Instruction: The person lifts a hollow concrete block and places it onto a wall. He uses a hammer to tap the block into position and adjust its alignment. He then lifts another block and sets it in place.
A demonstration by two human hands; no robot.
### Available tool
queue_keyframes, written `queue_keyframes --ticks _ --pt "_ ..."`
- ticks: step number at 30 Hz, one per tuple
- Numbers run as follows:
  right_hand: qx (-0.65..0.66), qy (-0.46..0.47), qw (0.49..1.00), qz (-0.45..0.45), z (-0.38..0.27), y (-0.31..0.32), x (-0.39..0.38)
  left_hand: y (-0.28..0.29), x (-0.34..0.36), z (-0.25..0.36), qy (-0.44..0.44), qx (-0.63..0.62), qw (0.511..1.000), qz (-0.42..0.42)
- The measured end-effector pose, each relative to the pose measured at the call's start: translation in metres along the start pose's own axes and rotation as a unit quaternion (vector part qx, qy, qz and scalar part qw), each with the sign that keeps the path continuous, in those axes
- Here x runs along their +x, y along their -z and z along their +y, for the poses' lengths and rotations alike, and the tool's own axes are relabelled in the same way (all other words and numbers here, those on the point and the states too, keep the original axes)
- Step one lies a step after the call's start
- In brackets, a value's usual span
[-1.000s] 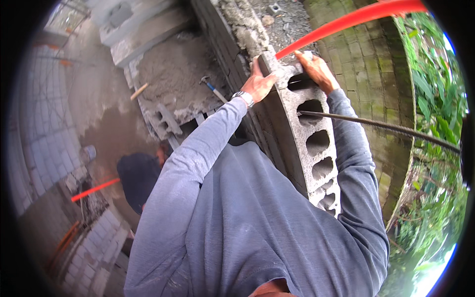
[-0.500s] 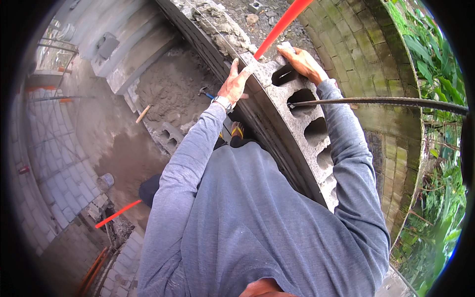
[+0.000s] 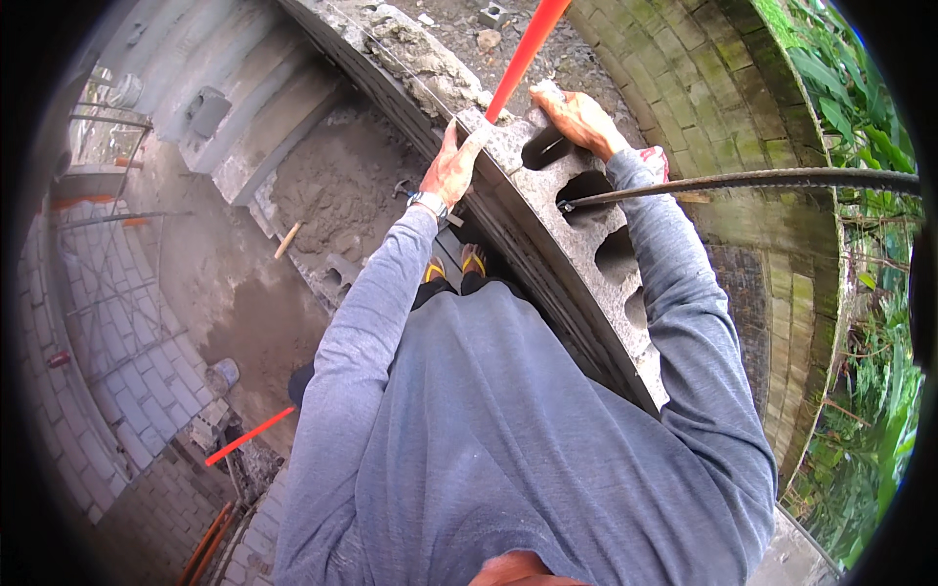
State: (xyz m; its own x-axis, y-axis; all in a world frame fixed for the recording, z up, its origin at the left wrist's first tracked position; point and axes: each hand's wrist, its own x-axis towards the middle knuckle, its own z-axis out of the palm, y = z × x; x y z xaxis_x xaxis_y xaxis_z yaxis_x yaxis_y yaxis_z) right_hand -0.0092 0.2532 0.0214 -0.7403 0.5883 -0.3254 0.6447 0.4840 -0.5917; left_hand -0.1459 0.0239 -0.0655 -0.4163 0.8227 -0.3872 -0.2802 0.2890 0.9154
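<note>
A grey hollow concrete block (image 3: 576,234) lies along the top of the wall, its open cells facing up. My left hand (image 3: 451,173) holds its near side close to the far end, fingertips at the upper edge. Across from it, my right hand (image 3: 583,121) wraps over the outer edge beside the farthest cell. A ribbed steel bar (image 3: 743,183) reaches in from the right over my right forearm, its tip at one cell. Rough mortar (image 3: 425,59) covers the wall top beyond the block, and a thin string line runs along it.
An orange-red pole (image 3: 528,59) rises beside the block's far end. Below left are a mortar heap (image 3: 332,190), a wooden handle (image 3: 288,239), a hammer (image 3: 402,188), concrete steps (image 3: 264,137) and a bucket (image 3: 223,373). A mossy block wall (image 3: 703,88) stands right.
The view has shifted slightly, and both my sandalled feet show more fully now. My hands stay on the block at the same end, with little visible movement along it.
</note>
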Motion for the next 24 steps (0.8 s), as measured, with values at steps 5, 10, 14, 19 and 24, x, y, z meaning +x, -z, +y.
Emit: queue_keyframes --ticks 5,10,14,19,24 --pt "-0.012 0.028 0.999 0.015 -0.012 0.002 -0.009 0.001 -0.002 -0.001 -0.049 0.062 0.997 0.026" --pt "0.042 0.013 0.999 0.02 0.002 -0.002 -0.006 -0.001 -0.026 -0.004 0.045 -0.09 0.984 0.145" --pt "0.07 -0.012 0.996 0.049 0.0 -0.005 -0.004 0.006 0.017 -0.097 0.198 -0.267 0.896 0.295" --pt "0.147 -0.071 0.977 0.14 0.044 0.009 -0.033 -0.077 0.07 -0.09 0.276 -0.293 0.869 0.289" --pt "0.146 -0.011 0.986 0.083 -0.01 -0.005 -0.029 -0.002 0.139 -0.231 0.16 -0.266 0.844 0.437"
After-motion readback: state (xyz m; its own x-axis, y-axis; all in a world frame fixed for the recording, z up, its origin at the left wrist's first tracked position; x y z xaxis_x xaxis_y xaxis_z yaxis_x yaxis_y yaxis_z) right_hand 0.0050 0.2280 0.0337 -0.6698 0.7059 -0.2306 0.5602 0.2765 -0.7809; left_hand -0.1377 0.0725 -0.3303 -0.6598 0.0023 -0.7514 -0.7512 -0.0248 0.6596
